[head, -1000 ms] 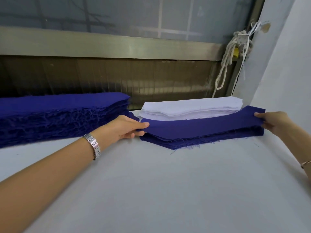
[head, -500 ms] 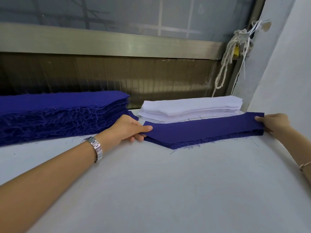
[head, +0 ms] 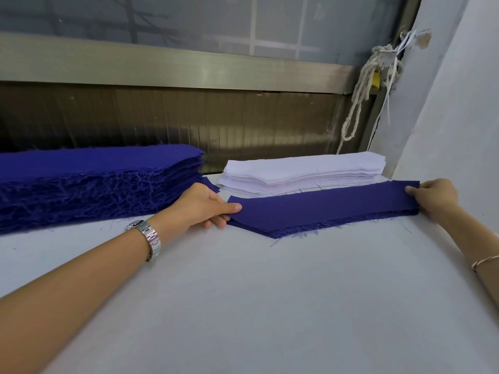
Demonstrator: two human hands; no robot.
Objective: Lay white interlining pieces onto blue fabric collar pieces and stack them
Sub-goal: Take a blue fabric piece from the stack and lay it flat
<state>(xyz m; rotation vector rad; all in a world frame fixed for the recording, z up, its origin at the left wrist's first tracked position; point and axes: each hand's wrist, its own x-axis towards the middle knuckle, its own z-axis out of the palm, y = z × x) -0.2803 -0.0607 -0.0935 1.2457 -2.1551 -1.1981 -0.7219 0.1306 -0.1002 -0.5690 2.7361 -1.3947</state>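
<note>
Item: thin pile of dark blue, pointed fabric collar pieces (head: 324, 209) with frayed edges. It lay flat on the pale grey cloth-covered bench (head: 243, 306), towards the far right corner.

Left hand (head: 199, 206): pinched the left end of the pile, with the thumb on top and the fingers curled beneath. A silver metal link wristwatch (head: 147, 236) was on that wrist.

Right hand (head: 434, 198): gripped the right end of the same pile, with the thumb on top and the fingers curled round the edge. A thin metal bracelet (head: 484, 263) was on that wrist.

Item: stack of white interlining pieces (head: 302, 171) of the same pointed shape. It stood along the far edge, just behind the held pile, and their edges looked to touch.

Item: tall stack of dark blue fabric pieces (head: 94, 179) with loose threads down its side. It stood at the far left of the bench, just beside the left hand.

Surroundings: a brushed metal rail (head: 189, 68) ran behind the far edge. A coil of off-white rope (head: 359, 98) hung above the far right corner, against a pale wall (head: 445, 117).
</note>
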